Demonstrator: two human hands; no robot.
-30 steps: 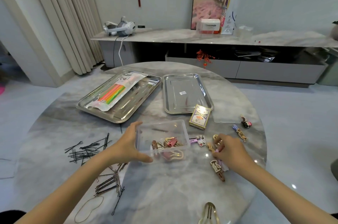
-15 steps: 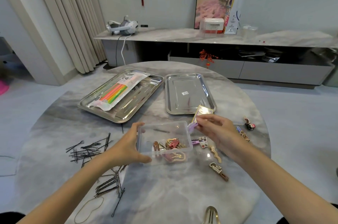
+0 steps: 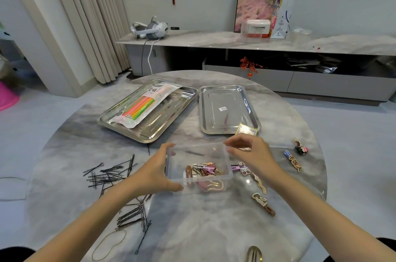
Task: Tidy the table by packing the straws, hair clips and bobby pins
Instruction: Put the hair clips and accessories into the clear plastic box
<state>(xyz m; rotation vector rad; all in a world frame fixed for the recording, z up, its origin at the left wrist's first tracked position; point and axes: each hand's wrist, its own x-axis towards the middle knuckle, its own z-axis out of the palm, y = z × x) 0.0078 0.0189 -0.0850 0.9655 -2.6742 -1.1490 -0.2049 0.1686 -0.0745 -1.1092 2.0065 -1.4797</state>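
Left grip is curled round the left wall of the clear box, thumb along the near edge, fingers at the far left corner; the box sits flat on the counter. Right grip hovers over the box's far right corner, fingers bent with their tips at the rim. I cannot tell whether it pinches anything. Hair clips in box are heaped between the two grips, toward the near wall. Loose hair clips lie right of and nearer than the right grip; two more clips lie well out to its right. Bobby pins are scattered left of the left grip, with a second heap beneath that forearm. The straws pack lies in the steel tray beyond the left grip. A second tray lies beyond the right grip, with a card box just behind its knuckles.
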